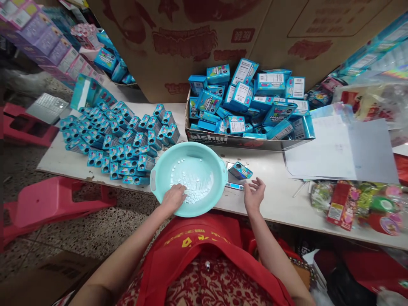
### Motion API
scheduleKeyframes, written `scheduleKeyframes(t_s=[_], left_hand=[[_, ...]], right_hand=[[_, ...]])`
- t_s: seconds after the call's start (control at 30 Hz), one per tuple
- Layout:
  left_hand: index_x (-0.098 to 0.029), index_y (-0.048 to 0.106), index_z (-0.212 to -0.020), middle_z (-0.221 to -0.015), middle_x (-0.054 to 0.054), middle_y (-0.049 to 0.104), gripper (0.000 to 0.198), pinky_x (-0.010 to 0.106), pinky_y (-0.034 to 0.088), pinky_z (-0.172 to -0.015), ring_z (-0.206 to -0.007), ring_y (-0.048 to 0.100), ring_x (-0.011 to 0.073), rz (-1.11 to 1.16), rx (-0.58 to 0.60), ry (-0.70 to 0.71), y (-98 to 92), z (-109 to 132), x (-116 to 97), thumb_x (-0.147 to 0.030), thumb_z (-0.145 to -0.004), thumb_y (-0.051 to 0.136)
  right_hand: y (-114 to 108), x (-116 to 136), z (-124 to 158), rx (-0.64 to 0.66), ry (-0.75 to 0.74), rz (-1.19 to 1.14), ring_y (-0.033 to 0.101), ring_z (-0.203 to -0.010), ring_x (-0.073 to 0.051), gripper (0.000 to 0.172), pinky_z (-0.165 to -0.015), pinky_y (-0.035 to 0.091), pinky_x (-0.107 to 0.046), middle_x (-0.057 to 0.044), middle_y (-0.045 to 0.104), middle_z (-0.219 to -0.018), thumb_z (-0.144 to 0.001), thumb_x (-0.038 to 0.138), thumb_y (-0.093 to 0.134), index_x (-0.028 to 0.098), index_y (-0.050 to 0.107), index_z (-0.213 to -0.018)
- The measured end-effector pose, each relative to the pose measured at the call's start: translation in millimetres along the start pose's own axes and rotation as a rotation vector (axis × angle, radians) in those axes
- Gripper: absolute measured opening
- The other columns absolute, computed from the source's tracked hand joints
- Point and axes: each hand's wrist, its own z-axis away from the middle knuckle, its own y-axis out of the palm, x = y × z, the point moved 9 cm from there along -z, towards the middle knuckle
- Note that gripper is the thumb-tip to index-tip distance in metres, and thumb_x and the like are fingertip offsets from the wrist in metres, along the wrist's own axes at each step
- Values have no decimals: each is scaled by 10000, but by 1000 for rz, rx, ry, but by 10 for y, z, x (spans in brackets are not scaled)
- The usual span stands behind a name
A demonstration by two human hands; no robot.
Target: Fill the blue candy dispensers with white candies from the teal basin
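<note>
White tabletop [276, 199] with a cardboard tray [236, 145] and a mint-green basin [191, 149].

The tray, heaped with blue candy cartons [242, 93], sits above centre right; a carton cluster [116, 140] spreads at centre left, the basin mid-frame. The left hand [174, 197] dips into the basin, and whether it grips anything I cannot tell. The right hand [254, 193], right of centre, is relaxed and unclenched beside a single carton [241, 171] at a digital scale [235, 186]. Small white tablets [199, 193] lie in the basin.

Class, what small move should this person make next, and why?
Probably gather a few white pieces with the left hand, since it dips among them in the basin, while the open right hand is beside a lone blue box.
</note>
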Motion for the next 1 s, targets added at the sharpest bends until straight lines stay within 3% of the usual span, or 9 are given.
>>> scheduleKeyframes(t_s=[0.2,0.3,0.4,0.47,0.53,0.63,0.77,0.87,1.0], left_hand=[[-212,568,-1167,-1176,104,527,337,385,433,-875,-1094,483,284,11,90,180,103,-288,-338,-319,-854,507],[-215,617,-1067,-1159,115,529,287,408,439,-861,-1088,488,299,-9,112,271,212,-279,-478,-363,-837,529],[-198,643,-973,-1098,131,568,236,423,442,-839,-1049,518,303,-39,145,286,312,-224,-443,-334,-841,502],[-195,645,-951,-1056,136,595,223,427,443,-822,-1028,536,304,-38,164,260,338,-194,-347,-302,-835,488],[-185,642,-955,-1037,147,612,232,418,447,-797,-1008,555,306,-27,193,223,339,-178,-237,-272,-828,469],[-155,640,-948,-983,160,633,249,372,449,-743,-910,604,282,-24,262,201,319,-170,-123,-191,-801,443],[-165,643,-862,-874,111,659,220,298,427,-700,-823,619,231,-7,298,248,227,-178,-58,-130,-750,456],[-182,620,-792,-747,35,636,175,251,402,-626,-720,592,185,231,330,225,174,-172,33,-125,-671,507],[-179,562,-790,-602,-47,538,174,199,363,-497,-516,490,99,1062,334,23,79,-126,176,-223,-627,606]], right_hand=[[233,354,-155,58,-164,26,518,-1052,-227,705,-806,488,-351,-116,485,-1213,-632,472,697,190,458,-1232],[328,425,-217,122,-139,70,558,-933,-212,570,-825,464,-359,-68,584,-1026,-617,487,695,176,547,-1071],[225,500,-200,30,-77,68,564,-793,-188,536,-778,464,-349,-27,604,-875,-596,513,706,170,551,-978],[134,647,-72,-58,-114,29,566,-776,-180,543,-766,466,-336,-22,605,-868,-609,528,708,171,543,-984],[175,829,145,-40,-189,-7,578,-783,-177,524,-767,472,-325,-25,612,-886,-637,530,708,180,545,-991],[491,1070,559,175,-323,-58,598,-818,-181,449,-774,485,-316,-31,624,-920,-687,503,701,201,564,-990],[883,1174,972,396,-422,-72,611,-853,-190,376,-783,494,-319,-38,632,-929,-753,459,672,212,567,-1016],[998,1187,1081,458,-494,-9,608,-878,-201,337,-789,491,-328,-56,635,-930,-786,438,650,202,568,-1012],[1041,1165,1093,502,-535,61,597,-875,-209,305,-777,486,-334,-64,630,-922,-809,417,631,200,567,-1014]])
